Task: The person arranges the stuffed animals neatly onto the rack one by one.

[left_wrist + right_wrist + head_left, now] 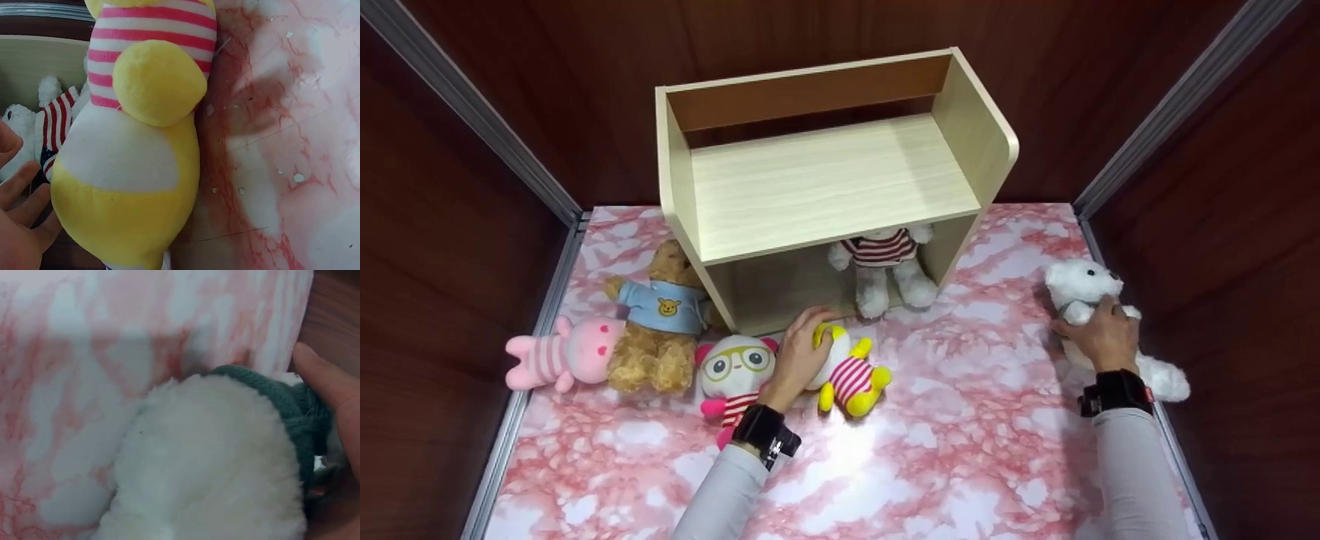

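My left hand (804, 352) reaches over the head of a yellow-and-white plush toy (853, 379) in a pink-striped top. In the left wrist view its fingers (25, 199) lie spread beside the toy's large yellow-and-white head. Over at the right side, my right hand (1102, 337) grips a white plush bear (1084, 281) around its upper body. A teal knitted scarf (298, 416) circles the bear's neck in the right wrist view, with the thumb next to it. Close to my left wrist lies a plush panda (737, 367) with yellow glasses and pink ears.
A pale wooden two-tier shelf (832, 180) stands at the back. A white plush toy in a striped sweater (885, 251) sits in its lower tier. Left of it are a brown teddy bear (660, 330) and a pink striped plush (562, 356). Dark walls (1230, 225) enclose the marbled tabletop (960, 450).
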The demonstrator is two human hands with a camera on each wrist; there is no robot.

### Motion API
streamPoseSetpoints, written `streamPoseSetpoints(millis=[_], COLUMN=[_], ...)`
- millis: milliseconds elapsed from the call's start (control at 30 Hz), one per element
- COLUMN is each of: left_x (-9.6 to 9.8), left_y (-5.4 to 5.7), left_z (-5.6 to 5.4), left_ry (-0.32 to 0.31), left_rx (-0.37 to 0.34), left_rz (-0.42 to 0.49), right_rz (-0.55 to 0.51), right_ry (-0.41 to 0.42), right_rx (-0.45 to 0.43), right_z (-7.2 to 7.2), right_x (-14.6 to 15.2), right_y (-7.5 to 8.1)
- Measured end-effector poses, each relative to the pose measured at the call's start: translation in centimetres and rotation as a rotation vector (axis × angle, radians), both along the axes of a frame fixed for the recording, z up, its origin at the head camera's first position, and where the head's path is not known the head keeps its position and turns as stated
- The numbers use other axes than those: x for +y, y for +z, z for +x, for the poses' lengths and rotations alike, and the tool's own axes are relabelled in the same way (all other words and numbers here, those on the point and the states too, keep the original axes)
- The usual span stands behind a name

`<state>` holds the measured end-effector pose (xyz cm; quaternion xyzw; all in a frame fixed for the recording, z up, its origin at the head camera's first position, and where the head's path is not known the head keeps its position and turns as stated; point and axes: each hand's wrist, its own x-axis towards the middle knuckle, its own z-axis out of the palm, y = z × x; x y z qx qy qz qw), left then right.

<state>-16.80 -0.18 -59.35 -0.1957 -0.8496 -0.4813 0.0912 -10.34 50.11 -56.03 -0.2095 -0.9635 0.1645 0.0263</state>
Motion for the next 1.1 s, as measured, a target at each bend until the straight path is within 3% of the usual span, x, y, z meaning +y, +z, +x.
streamPoseSetpoints(millis=[133,267,500,700,933,1100], left_x=[-0.2,-0.3,-0.4,-0.5,-0.9,-1.1], left_y=[0.0,0.0,0.0,0.3,0.8,0.9], left_z=[0.2,0.4,0.6,0.4,0.5,0.6], left_ry=[-0.006,0.010,0.021,0.029,0.082,0.100], left_rx=[0.002,-0.010,-0.015,-0.017,-0.025,-0.028], left_rz=[0.000,0.002,0.020,0.031,0.050,0.076], right_rz=[-0.007,-0.054,0.042,0.100,0.012,-0.127], right_ry=[-0.021,-0.065,-0.098,-0.213,-0.268,-0.253], right_rx=[-0.163,-0.162,0.113,0.327,0.585,0.633], right_z=[-0.1,0.3,1.0,1.7,2.5,2.5], right_x=[0.5,0.5,0.0,-0.5,-2.7,-4.9], right_y=[-0.6,-1.5,-3.6,-4.7,-5.3,-4.6])
